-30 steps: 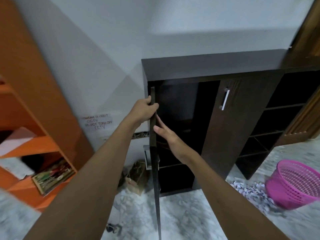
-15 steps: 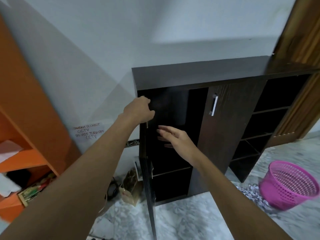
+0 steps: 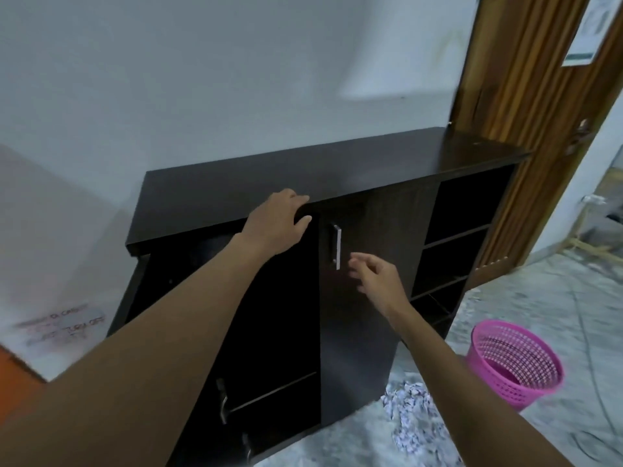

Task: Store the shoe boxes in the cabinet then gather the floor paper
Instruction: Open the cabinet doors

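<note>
The dark brown cabinet [image 3: 303,173] stands against the white wall. My left hand [image 3: 279,220] lies with spread fingers on the cabinet front, just under its top edge. The left door is mostly hidden by my left arm, and a dark interior with a shelf line [image 3: 269,392] shows below the arm. My right hand [image 3: 374,274] hovers with loose fingers, holding nothing, just right of the silver handle [image 3: 337,246] on the closed right door. A pile of shredded paper [image 3: 414,409] lies on the floor in front of the cabinet. No shoe boxes are in view.
A pink mesh basket [image 3: 515,365] stands on the floor to the right of the paper. The cabinet's right section has open shelves [image 3: 455,237]. A wooden door [image 3: 526,96] stands behind it. An orange shelf corner [image 3: 13,369] shows at the far left.
The view has swung right and closer. The left door has swung in towards the cabinet. My left hand moved from the door's edge to the cabinet front, and my right hand drew back towards the right door's handle.
</note>
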### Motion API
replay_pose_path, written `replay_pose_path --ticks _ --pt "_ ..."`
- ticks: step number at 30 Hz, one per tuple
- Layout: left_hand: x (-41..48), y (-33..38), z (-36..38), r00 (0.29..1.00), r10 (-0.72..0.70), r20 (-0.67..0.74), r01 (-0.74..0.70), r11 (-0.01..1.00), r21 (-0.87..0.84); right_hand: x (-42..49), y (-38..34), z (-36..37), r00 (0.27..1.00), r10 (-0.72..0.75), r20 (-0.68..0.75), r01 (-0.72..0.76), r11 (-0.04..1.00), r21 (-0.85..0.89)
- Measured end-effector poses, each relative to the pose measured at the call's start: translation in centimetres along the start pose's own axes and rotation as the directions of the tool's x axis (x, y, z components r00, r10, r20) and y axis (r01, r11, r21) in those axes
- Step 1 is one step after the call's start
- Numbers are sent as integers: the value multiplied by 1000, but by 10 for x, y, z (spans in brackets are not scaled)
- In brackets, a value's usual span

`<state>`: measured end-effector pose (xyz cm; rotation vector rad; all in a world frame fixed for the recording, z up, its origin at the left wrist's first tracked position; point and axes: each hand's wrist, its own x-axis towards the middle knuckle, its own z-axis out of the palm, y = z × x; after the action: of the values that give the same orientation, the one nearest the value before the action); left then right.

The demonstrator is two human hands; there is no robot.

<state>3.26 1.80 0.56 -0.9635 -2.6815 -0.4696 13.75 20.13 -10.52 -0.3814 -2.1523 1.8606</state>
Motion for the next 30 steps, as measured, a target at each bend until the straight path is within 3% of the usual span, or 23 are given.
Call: replay_pose_path --ticks 9,15,21,30 --pt "71 11 44 987 -133 -90 131 991 -26 97 3 -7 979 -133 157 158 975 -159" --pt "76 11 42 976 -206 -66 201 977 -77 111 6 16 990 -136 38 137 991 -6" --pt "76 21 37 954 -300 -25 294 946 -140 103 3 31 996 -68 -62 67 998 -9" --pt "76 37 34 911 -412 -2 405 896 -180 54 2 -9 997 -70 -12 70 997 -12"
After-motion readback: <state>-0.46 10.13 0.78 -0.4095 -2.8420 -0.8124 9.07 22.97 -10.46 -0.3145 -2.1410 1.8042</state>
